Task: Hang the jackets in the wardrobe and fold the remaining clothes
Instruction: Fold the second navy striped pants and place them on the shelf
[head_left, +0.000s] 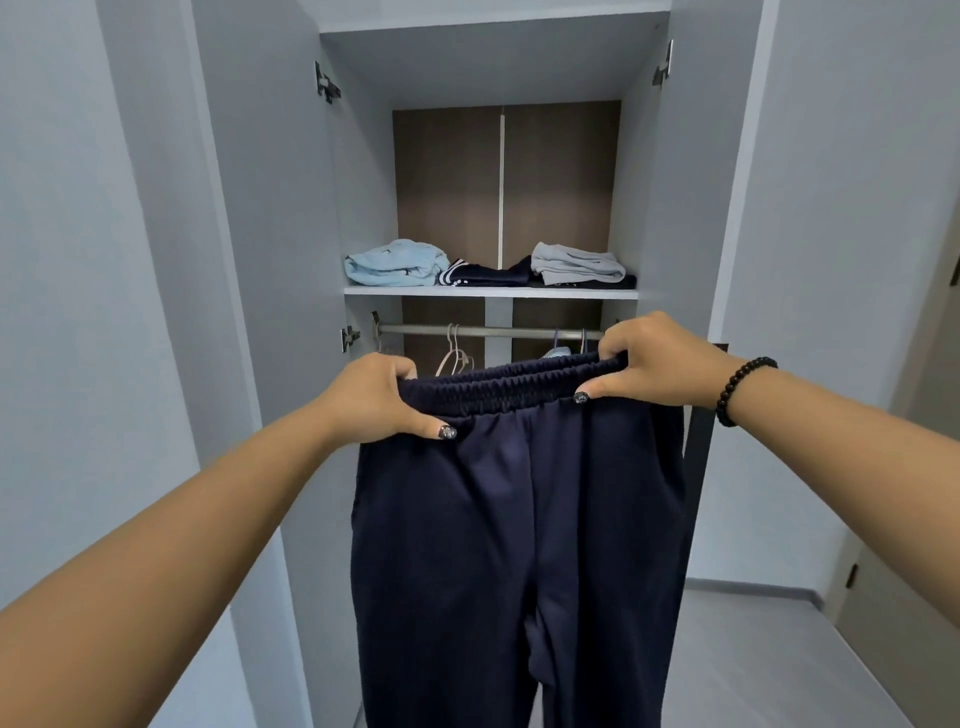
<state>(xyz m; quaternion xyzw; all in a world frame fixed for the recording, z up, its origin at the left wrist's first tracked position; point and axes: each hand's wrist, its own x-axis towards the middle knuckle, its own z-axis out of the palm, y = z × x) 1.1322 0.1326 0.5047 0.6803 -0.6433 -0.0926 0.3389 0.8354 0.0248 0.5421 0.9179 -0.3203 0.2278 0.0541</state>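
Note:
Dark navy sweatpants (519, 519) hang full length in front of the open wardrobe. My left hand (371, 400) pinches the left end of the elastic waistband, and my right hand (657, 364) pinches the right end. The legs drop straight down out of the frame. Behind the waistband runs the metal hanging rail (493, 331) with pale hangers (454, 356) on it; anything hanging lower is hidden by the pants.
The wardrobe shelf (491, 292) above the rail carries a light blue folded garment (395, 263), a navy garment with white stripes (485, 273) and a grey folded garment (576, 263). Both wardrobe doors (249, 260) stand open. Grey floor (769, 665) lies at lower right.

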